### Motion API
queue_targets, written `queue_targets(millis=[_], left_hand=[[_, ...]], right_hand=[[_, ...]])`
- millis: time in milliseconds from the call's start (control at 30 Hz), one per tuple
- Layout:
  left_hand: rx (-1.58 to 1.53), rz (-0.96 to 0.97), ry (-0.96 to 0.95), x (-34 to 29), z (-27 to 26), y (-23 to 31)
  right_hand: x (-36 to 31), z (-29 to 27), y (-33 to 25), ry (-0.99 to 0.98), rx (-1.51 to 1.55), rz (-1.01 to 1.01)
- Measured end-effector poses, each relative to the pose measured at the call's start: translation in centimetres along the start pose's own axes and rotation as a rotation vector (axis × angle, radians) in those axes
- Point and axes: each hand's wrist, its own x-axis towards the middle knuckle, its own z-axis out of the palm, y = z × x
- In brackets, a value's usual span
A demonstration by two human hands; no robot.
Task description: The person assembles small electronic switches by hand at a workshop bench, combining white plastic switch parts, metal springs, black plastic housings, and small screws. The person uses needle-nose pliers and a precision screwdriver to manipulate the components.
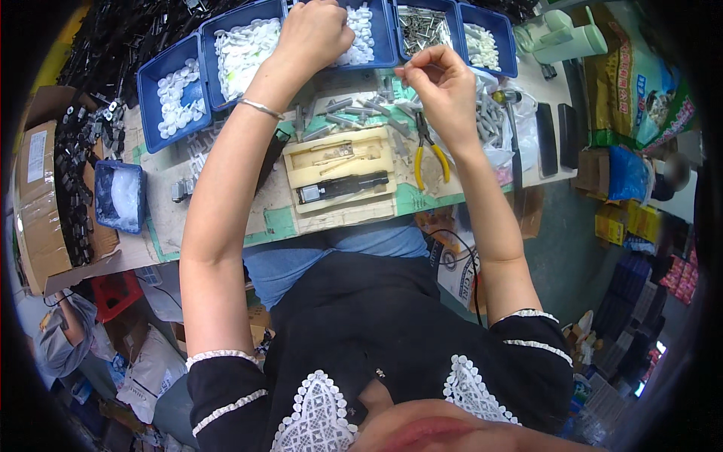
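My left hand (315, 36) is at the top edge, over a blue bin of small white plastic parts (358, 38). Its fingers are curled closed, and what they may hold is hidden. In front of the bin of metal pins (423, 30), thumb and fingertips of my right hand (446, 90) meet in a pinch; anything between them is too small to name. Between my forearms lies a cream-coloured fixture block (343, 143) with two recesses. A black elongated part (343, 188) with a metal end rests in the nearer one.
Yellow-handled pliers (431, 162) lie right of the block, below my right hand. Grey cylinders (350, 109) are scattered behind it. More blue bins (173, 98) line the back. At left stand a small blue tub (120, 197) and a cardboard box (38, 203) of black parts.
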Motion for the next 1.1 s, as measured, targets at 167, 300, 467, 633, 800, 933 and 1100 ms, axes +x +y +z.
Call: queue_targets(millis=[167, 300, 467, 633, 800, 933, 1100], left_hand=[[-0.487, -0.297, 0.017, -1.5, -2.7, 3.0], [-1.488, -0.631, 0.042, -5.8, -5.2, 6.6], [-2.132, -0.694, 0.136, -9.7, -5.3, 9.0], [-2.082, -0.717, 0.2, -11.3, -6.0, 9.8], [-2.161, -0.76, 0.233, -12.8, -6.4, 10.5], [-1.985, -0.77, 0.248, -13.7, -7.1, 11.0], [-1.599, -0.733, 0.295, -14.2, -7.6, 11.7]], right_hand=[[-0.3, 1.0, -1.0, 0.122, 0.069, -0.207], [-1.9, 1.8, -2.5, -0.043, 0.208, -0.212], [-3.8, 2.3, -3.9, -0.124, 0.279, -0.162], [-4.6, 2.4, -5.2, -0.17, 0.079, -0.259], [-5.5, 2.4, -5.4, -0.236, 0.168, -0.126], [-6.1, 2.6, -5.8, -0.246, 0.205, -0.076], [-7.0, 2.6, -5.7, -0.265, 0.033, -0.147]])
